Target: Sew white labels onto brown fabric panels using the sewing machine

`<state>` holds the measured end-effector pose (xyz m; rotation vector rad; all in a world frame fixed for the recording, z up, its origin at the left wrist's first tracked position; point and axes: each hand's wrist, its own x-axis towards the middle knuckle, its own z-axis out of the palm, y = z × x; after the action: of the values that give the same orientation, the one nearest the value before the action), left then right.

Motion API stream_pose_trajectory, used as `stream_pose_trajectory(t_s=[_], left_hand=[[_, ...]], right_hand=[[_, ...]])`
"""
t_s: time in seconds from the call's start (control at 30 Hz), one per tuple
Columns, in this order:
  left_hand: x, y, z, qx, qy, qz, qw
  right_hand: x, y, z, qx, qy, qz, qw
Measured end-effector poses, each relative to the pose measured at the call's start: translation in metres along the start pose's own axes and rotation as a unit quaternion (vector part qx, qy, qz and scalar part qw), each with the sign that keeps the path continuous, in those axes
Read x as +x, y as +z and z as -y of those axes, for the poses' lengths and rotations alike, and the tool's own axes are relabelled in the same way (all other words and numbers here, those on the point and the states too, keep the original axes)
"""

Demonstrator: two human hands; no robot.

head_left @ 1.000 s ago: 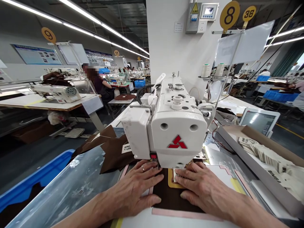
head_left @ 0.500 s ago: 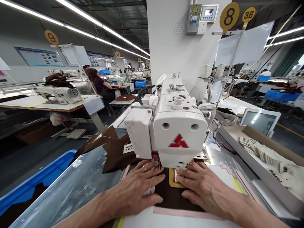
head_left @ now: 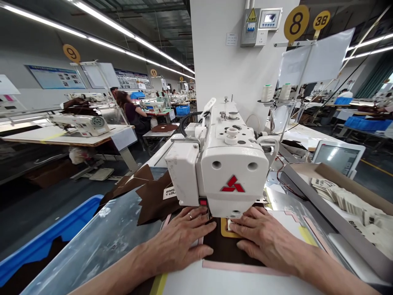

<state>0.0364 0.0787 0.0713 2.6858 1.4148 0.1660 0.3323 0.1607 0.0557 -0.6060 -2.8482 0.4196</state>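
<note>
A white sewing machine (head_left: 231, 164) with a red emblem stands right in front of me. Under its head lies a dark brown piece of material (head_left: 225, 248), bordered by pink strips. My left hand (head_left: 184, 237), with a ring on it, rests flat on the left of this piece, fingers spread. On the other side my right hand (head_left: 270, 237) lies flat, its fingertips at a yellow frame (head_left: 225, 234) below the machine head. A small white piece (head_left: 229, 224) shows inside that frame, partly covered by the fingers. The needle area is mostly hidden.
Brown pieces (head_left: 156, 203) with a printed label (head_left: 171, 192) lie left of the machine. A cardboard box (head_left: 334, 174) of white labels (head_left: 353, 205) stands right, near a tablet-like screen (head_left: 337, 157). A blue bin (head_left: 82, 209) sits low left. Another person (head_left: 132, 110) sits farther back.
Both hands and the brown piece have shifted slightly forward, toward the machine. The frame moved with them a little. My view has tilted and shifted slightly.
</note>
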Motion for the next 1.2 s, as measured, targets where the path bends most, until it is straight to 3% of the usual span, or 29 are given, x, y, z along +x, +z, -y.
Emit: stream_pose_trajectory(t_s=[0.37, 1.03, 1.2], left_hand=[[0.014, 0.0, 0.01, 0.001, -0.012, -0.011, 1.0], [0.01, 0.007, 0.011, 0.012, -0.002, -0.033, 0.999], [-0.011, 0.004, 0.017, 0.012, 0.001, -0.023, 1.0]], right_hand=[[0.013, -0.006, -0.008, -0.011, 0.007, -0.005, 1.0], [0.008, -0.002, -0.005, -0.034, -0.008, -0.035, 0.999], [-0.006, 0.001, 0.002, -0.059, -0.003, -0.036, 0.998]])
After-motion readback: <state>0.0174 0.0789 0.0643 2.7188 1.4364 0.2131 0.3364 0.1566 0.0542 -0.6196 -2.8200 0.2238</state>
